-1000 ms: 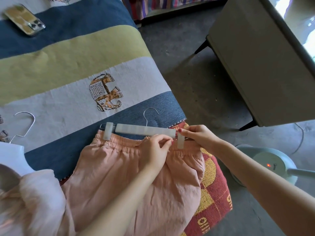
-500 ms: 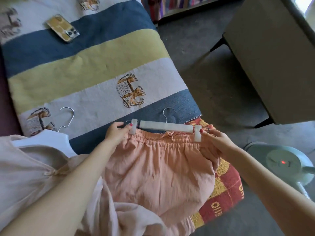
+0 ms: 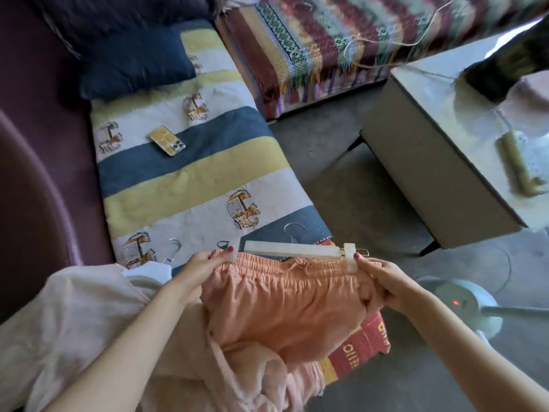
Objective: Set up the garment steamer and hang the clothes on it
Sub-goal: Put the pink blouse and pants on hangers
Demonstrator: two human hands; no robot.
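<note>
Two hands on one clip hanger (image 3: 292, 250): the left hand (image 3: 205, 263) pinches the left clip and the waistband of the orange shorts (image 3: 282, 298), its grip closed on them, while the right hand (image 3: 378, 278) grips the shorts' right edge just below the right clip, thumb up against it. One pair of shorts, hung by two clips, held over the front edge of the sofa. A second hanger (image 3: 172, 251), wire hook showing, lies to the left with a pale garment (image 3: 74, 316). One phone (image 3: 167, 141) rests on the striped elephant-print throw (image 3: 190, 179); one navy cushion (image 3: 133, 66) sits behind. The steamer base (image 3: 463, 304), red light on, stands on the grey floor at right, near a pale low surface (image 3: 430, 162).
</note>
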